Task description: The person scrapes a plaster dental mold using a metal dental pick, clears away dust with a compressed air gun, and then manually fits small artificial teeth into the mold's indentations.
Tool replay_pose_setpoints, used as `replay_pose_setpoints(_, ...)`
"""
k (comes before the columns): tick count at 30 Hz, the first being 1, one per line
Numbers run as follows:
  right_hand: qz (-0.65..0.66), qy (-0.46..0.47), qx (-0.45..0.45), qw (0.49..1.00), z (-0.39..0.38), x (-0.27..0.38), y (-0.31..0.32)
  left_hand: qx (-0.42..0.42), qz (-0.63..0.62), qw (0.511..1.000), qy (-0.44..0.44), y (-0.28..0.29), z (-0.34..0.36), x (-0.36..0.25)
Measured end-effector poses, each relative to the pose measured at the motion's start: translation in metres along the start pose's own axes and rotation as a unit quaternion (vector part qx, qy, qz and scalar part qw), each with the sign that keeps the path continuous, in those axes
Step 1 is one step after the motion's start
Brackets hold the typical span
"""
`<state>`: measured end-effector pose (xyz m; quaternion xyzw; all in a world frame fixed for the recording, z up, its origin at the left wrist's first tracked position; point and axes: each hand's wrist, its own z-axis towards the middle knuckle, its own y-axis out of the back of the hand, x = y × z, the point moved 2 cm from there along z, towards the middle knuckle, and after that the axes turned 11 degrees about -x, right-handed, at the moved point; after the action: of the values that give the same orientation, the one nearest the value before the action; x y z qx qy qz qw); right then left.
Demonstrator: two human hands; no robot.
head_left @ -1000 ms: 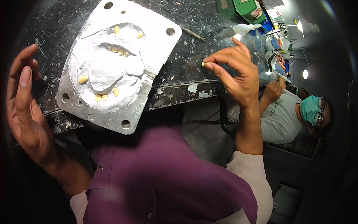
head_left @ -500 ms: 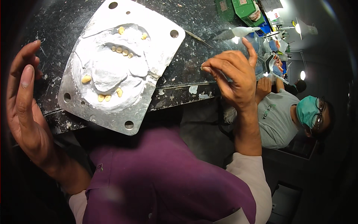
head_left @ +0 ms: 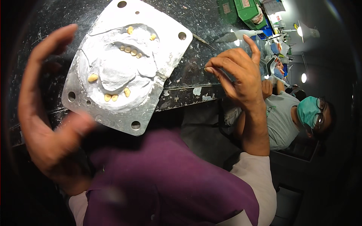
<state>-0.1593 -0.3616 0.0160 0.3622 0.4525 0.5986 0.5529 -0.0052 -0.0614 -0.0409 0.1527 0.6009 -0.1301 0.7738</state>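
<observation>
A metal dental flask half (head_left: 113, 121) lies tilted on the dark bench, partly over its near edge. White plaster (head_left: 115, 71) fills it, with yellowish artificial teeth (head_left: 128, 49) set in several places. My left hand (head_left: 47, 109) curves around the flask's left side, fingers and thumb spread, the thumb blurred by motion at the near-left edge. I see nothing in it. Right of the flask, my right hand (head_left: 237, 73) hovers apart from it, thumb and forefinger pinched together, little finger raised. Whatever sits between those tips is too small to make out.
A thin stick-like tool (head_left: 204, 41) lies beyond the flask's right corner. Farther right are a pale handled object (head_left: 247, 34), green bins (head_left: 247, 10) and a lamp (head_left: 310, 31). A masked person in a grey shirt (head_left: 283, 118) sits at the right. Plaster crumbs dot the worn bench edge (head_left: 181, 93).
My left hand has moved right, its thumb swinging toward the flask's near-left edge. The flask appears slightly farther right in view. My right hand keeps its pinch, nearly still.
</observation>
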Motion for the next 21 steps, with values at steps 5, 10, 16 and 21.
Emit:
replay_pose_setpoints(5, -0.009, -0.001, 0.011, 1.000, 0.003, 0.003, 0.004, 0.186, 0.271, 0.917, -0.227, 0.008, 0.021, -0.001)
replay_pose_setpoints(10, -0.006, 0.007, 0.018, 1.000, 0.006, 0.005, 0.006, 0.179, 0.321, 0.907, -0.204, 0.008, 0.014, -0.006)
replay_pose_setpoints(16, 0.152, -0.087, -0.105, 0.979, 0.026, 0.004, 0.033, 0.149, 0.289, 0.921, -0.214, 0.000, 0.013, -0.009)
replay_pose_setpoints(21, 0.197, 0.010, -0.150, 0.969, 0.066, 0.042, 0.008, 0.129, 0.304, 0.922, -0.204, -0.002, 0.007, -0.001)
